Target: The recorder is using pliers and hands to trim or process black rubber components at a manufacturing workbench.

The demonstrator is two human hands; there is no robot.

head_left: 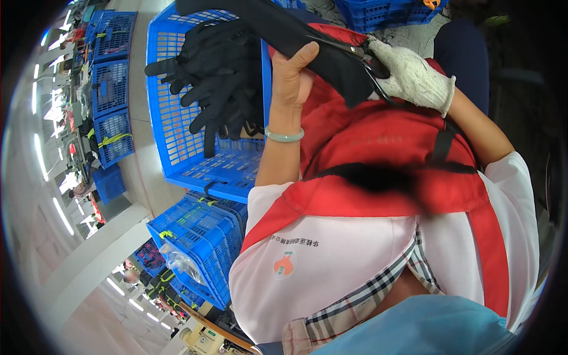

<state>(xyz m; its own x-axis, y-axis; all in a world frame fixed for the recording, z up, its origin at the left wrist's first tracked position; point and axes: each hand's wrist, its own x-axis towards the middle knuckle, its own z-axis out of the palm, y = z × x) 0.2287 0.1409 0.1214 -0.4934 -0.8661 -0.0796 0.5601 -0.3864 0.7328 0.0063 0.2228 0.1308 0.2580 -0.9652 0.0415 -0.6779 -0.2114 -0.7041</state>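
My left hand (293, 74) is bare, wears a pale green bangle (284, 136), and grips a long black fabric piece (278, 23) from below. My right hand (414, 77), in a white knit glove, holds black-handled scissors (364, 56) whose blades lie against the same black fabric near my left thumb. Both hands are raised over my red apron (378, 136). Just left of my left hand, a pile of black gloves (219, 83) lies in a big blue plastic crate (177, 148).
A second blue crate (195, 236) with a clear plastic bag (180, 263) sits below the first. Several more blue crates (112, 89) line the far left, and others (378, 12) stand at the top. A pale floor strip (142, 171) runs between them.
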